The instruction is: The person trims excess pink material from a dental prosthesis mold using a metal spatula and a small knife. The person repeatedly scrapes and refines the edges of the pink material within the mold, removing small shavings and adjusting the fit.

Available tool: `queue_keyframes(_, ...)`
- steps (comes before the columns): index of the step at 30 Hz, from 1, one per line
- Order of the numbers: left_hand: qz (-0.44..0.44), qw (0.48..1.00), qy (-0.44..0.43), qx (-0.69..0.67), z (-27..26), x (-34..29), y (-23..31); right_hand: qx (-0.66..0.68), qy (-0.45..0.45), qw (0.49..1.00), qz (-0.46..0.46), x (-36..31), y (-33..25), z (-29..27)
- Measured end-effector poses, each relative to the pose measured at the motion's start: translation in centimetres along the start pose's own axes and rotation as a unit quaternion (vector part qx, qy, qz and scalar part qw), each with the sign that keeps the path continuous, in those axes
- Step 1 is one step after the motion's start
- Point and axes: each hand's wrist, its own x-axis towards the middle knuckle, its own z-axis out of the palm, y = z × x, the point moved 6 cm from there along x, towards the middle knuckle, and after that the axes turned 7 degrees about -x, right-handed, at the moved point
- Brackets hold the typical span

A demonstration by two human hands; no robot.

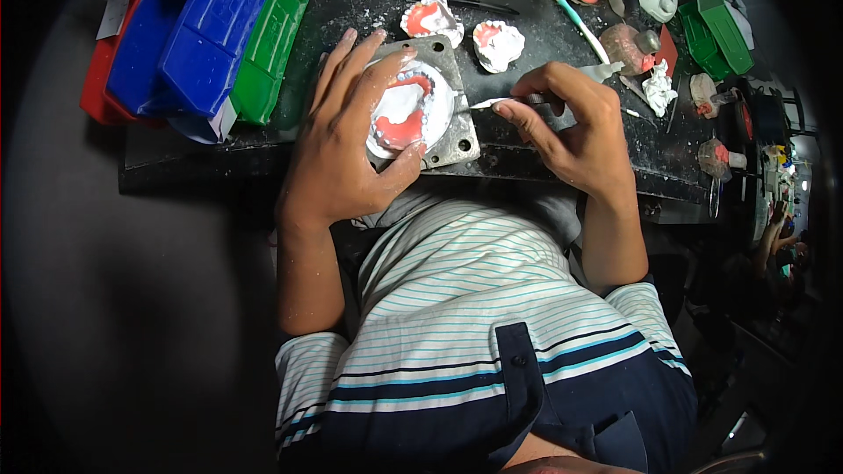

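A square metal dental flask (462, 137) lies near the table's front edge, filled with white plaster (445, 118). Set in the plaster is a denture model (400, 134) with pink wax and a curved row of teeth. My left hand (329, 145) is wrapped over the flask's left side, thumb at the near rim and dusty fingers along the far one. In my right hand (584, 123) a slim pale-tipped carving tool (486, 104) is pinched between thumb and fingers. Its tip points left at the flask's right side; whether it touches is too small to tell.
Two small plaster casts with pink wax (499, 47) stand beyond the flask. A toothbrush (571, 10), a glass burner (625, 42) and crumpled tissue (659, 90) lie to the right. Blue bins (219, 31) and a green bin (274, 48) crowd the left; another green bin (720, 31) is far right.
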Motion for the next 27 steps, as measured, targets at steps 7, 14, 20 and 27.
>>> queue_keyframes(7,-0.017,0.999,-0.01,0.04,-0.1,0.3,0.5,-0.001,-0.006,1.0,0.029,-0.9,0.7,-0.7)
queue_keyframes(14,-0.114,0.99,0.063,0.058,0.7,-0.8,1.5,0.048,-0.021,0.995,0.083,-1.2,1.8,-0.2)
queue_keyframes(20,-0.085,0.983,0.039,0.156,0.4,0.9,2.1,0.013,-0.032,0.997,0.063,0.0,0.1,1.7)
queue_keyframes(27,-0.055,0.988,0.004,0.146,1.7,2.1,1.5,-0.025,-0.02,0.999,0.002,0.4,-1.9,3.0)
